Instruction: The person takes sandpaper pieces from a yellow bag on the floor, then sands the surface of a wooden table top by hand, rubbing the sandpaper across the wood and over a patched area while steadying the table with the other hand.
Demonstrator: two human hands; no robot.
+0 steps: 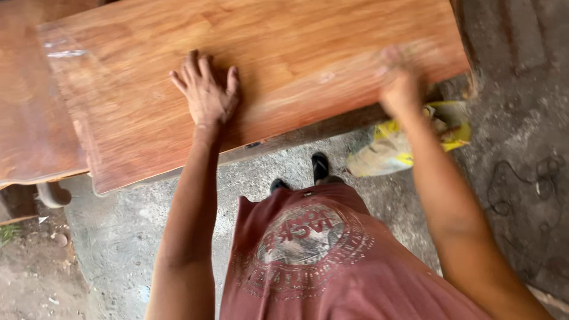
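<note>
wooden board (284, 65): reddish-brown, glossy, fills the upper half of the frame, lying slanted. left hand (205, 90): at frame centre-left, flat on the board, fingers spread, gripping nothing. right hand (398, 83): upper right, blurred, on the board near its lower edge; grip cannot be told. yellow bag (409, 142): crumpled on the concrete floor (130, 237), below the board's right end.

yellow sack (409, 145), concrete floor (521, 118), black sandals (320, 166)
</note>
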